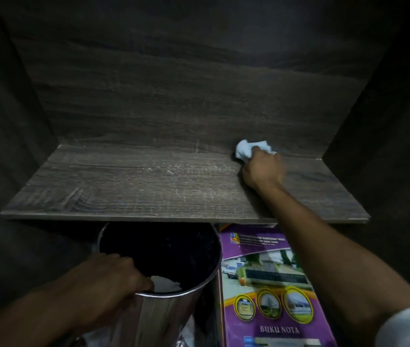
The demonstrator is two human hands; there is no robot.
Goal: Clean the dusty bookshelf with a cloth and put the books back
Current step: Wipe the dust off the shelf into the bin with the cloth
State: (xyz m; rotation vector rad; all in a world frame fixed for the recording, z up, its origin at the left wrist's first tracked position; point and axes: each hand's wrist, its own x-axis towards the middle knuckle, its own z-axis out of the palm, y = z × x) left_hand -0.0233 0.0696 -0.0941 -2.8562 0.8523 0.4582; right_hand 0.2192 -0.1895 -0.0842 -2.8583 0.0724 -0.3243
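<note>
"Two hands are in view. What has the right hand [264,169] got?"

"A crumpled white cloth [249,149]. Its fingers [256,150] are curled round the wad and press it down on the shelf [124,191], at the far right where the board meets the back panel [174,96]."

"So the cloth is on the shelf itself?"

"Yes, touching it, right at the rear edge. The arm reaches in from the lower right, with a white sleeve [409,326] at the corner of the view."

"How does the board look?"

"Dark wood grain, with pale dust streaks [186,169] across the middle, left of the cloth."

"And the left hand [114,279]?"

"Lower down, in front of the shelf. It grips the rim of a shiny metal bin [174,311]; the fingers hook over the near edge into the dark inside, so I cannot see their tips."

"Anything in the bin?"

"A white scrap [165,284] lies inside, just beside that hand. What it is, I cannot tell."

"Where are the books?"

"One shows: a purple book [269,296] printed BUKU NOTA, just right of the bin and below the shelf's front edge. The right forearm crosses over its upper corner. Its top edge is hidden under the board."
</note>
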